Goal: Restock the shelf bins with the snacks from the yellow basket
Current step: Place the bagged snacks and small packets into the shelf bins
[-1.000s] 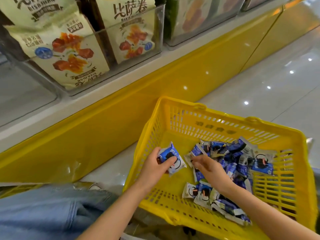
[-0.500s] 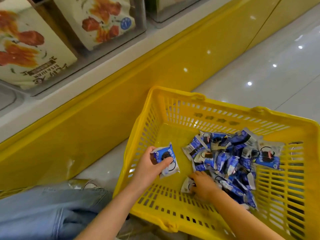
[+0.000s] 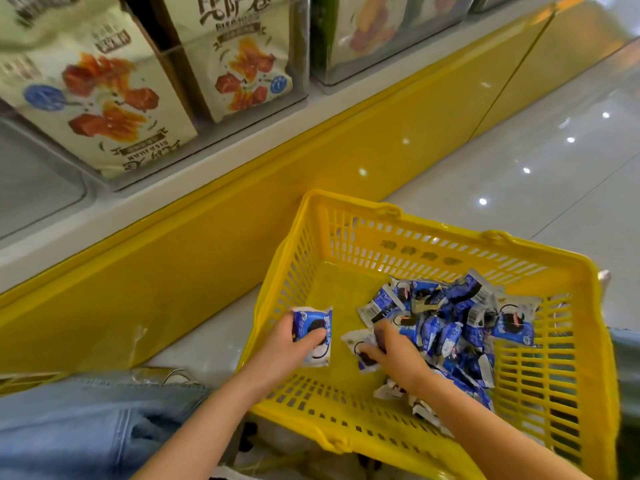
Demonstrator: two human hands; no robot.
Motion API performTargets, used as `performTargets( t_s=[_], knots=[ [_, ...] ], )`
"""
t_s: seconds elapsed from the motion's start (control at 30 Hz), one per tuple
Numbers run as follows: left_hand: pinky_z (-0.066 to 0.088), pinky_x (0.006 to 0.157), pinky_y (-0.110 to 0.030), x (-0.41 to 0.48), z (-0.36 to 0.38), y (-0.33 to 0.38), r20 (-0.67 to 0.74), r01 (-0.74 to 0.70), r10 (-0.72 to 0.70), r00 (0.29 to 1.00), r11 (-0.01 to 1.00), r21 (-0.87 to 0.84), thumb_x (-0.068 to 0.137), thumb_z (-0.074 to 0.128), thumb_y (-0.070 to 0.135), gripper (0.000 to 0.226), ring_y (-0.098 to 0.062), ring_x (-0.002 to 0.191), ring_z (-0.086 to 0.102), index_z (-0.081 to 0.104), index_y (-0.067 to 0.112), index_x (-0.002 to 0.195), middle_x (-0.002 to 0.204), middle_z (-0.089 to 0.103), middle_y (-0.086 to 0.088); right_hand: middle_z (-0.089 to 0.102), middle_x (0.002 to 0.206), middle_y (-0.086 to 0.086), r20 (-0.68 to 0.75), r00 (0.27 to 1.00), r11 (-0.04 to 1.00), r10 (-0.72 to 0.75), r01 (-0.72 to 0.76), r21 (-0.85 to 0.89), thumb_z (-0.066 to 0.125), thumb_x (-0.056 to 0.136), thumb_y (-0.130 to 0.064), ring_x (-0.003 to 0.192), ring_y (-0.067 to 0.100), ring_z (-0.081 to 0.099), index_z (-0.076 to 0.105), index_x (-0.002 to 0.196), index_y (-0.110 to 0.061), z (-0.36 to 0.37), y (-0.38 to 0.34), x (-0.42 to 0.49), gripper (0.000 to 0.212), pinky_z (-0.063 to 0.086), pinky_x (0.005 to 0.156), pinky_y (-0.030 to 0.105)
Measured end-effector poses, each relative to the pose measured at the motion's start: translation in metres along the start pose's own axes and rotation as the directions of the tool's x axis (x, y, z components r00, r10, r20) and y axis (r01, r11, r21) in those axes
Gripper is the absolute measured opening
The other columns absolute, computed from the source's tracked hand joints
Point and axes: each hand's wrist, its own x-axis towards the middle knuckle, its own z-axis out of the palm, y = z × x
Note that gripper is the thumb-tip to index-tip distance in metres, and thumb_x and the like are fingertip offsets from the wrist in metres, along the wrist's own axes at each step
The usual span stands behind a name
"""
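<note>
A yellow plastic basket (image 3: 408, 242) stands on the floor in front of me. Inside it lies a heap of several small blue-and-white cookie packets (image 3: 453, 320), piled toward its right half. My left hand (image 3: 282, 344) is over the basket's left side, shut on one blue cookie packet (image 3: 313, 336) held upright. My right hand (image 3: 398, 355) is down at the heap's left edge, fingers closed around another packet (image 3: 360, 348). Clear shelf bins (image 3: 299, 46) sit above on a white ledge.
The bins hold cream-coloured snack bags (image 3: 104, 98) with orange and red pictures. An empty-looking clear bin (image 3: 38, 181) is at the far left. A yellow shelf base (image 3: 207, 237) runs below the ledge. Glossy floor (image 3: 554, 168) lies to the right. My denim-clad knee (image 3: 86, 420) is at bottom left.
My right hand has closed on a packet at the heap's left edge and raised it slightly. The left hand keeps its packet. The view has tilted up toward the bins.
</note>
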Motion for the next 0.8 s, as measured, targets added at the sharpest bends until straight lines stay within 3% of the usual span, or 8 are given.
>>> performTargets(
  t_s=[0.17,0.23,0.3,0.37,0.47,0.57,0.67,0.8],
  knots=[
    [0.043,0.058,-0.003,-0.010,-0.012,0.004,-0.083,-0.065,0.065,0.994,0.998,-0.001,0.089,0.060,0.015,0.018,0.007,0.077,0.059,0.051,0.029,0.094,0.095,0.062,0.009,0.051,0.111,-0.001,-0.083,0.996,0.913,0.026,0.011,0.407,0.051,0.092,-0.039,0.097,0.012,0.054,0.033,0.124,-0.019,-0.030,-0.057,-0.016,0.041,0.041,0.074,0.019],
    [0.043,0.057,-0.004,-0.016,-0.016,0.007,-0.105,-0.080,0.078,0.991,0.997,-0.019,0.087,0.063,0.017,0.019,0.001,0.080,0.059,0.052,0.026,0.099,0.098,0.063,0.002,0.056,0.104,-0.004,-0.069,0.997,0.876,-0.032,0.061,0.479,0.053,0.091,-0.038,0.089,0.002,0.059,0.043,0.114,-0.021,-0.042,-0.080,-0.028,0.030,0.045,0.067,0.013],
    [0.046,0.062,-0.007,-0.025,-0.018,0.012,-0.080,-0.093,0.088,0.993,0.993,-0.071,0.084,0.066,0.022,0.023,-0.002,0.083,0.060,0.052,0.023,0.102,0.101,0.063,0.000,0.063,0.099,0.002,-0.060,0.996,0.838,-0.062,0.085,0.539,0.057,0.089,-0.035,0.087,0.006,0.065,0.051,0.103,-0.019,-0.049,-0.101,-0.040,0.022,0.054,0.069,0.021],
    [0.053,0.073,-0.020,-0.035,-0.021,0.017,-0.035,-0.112,0.108,0.993,0.987,-0.116,0.081,0.069,0.025,0.032,-0.011,0.092,0.064,0.052,0.019,0.108,0.107,0.065,-0.005,0.066,0.095,0.010,-0.083,0.994,0.801,-0.071,0.107,0.589,0.061,0.087,-0.030,0.088,0.016,0.068,0.052,0.097,-0.008,-0.051,-0.121,-0.050,0.026,0.057,0.070,0.028],
    [0.058,0.074,-0.040,-0.050,-0.030,0.027,0.056,-0.168,0.181,0.982,0.969,-0.183,0.081,0.069,0.021,0.038,-0.023,0.093,0.067,0.051,0.018,0.114,0.108,0.067,-0.007,0.070,0.088,0.010,-0.111,0.989,0.724,-0.096,0.146,0.674,0.062,0.086,-0.024,0.080,0.016,0.071,0.055,0.095,-0.001,-0.052,-0.151,-0.063,0.025,0.055,0.061,0.021],
    [0.057,0.064,-0.031,-0.064,-0.050,0.038,0.014,-0.287,0.296,0.955,0.938,-0.193,0.082,0.067,0.014,0.034,-0.017,0.086,0.068,0.052,0.016,0.113,0.105,0.069,-0.005,0.065,0.104,0.024,-0.110,0.979,0.796,-0.174,0.206,0.570,0.062,0.086,-0.025,0.090,0.023,0.068,0.053,0.104,0.009,-0.053,-0.181,-0.073,0.039,0.057,0.069,0.027],
    [0.053,0.062,-0.020,-0.078,-0.082,0.052,-0.100,-0.423,0.414,0.905,0.899,-0.115,0.083,0.065,0.011,0.026,-0.009,0.082,0.067,0.054,0.021,0.104,0.097,0.068,0.003,0.059,0.107,0.032,-0.094,0.953,0.889,-0.289,0.303,0.343,0.068,0.083,-0.020,0.095,0.035,0.063,0.049,0.103,0.009,-0.062,-0.214,-0.083,0.040,0.053,0.082,0.047],
    [0.045,0.061,-0.005,-0.100,-0.128,0.076,-0.197,-0.552,0.570,0.798,0.822,0.142,0.084,0.066,0.017,0.022,0.012,0.076,0.060,0.052,0.029,0.094,0.092,0.063,0.013,0.068,0.093,0.004,-0.050,0.909,0.899,-0.415,0.417,0.135,0.073,0.079,-0.019,0.076,0.013,0.065,0.052,0.101,-0.025,-0.068,-0.264,-0.092,0.031,0.053,0.065,0.027]
  ],
)
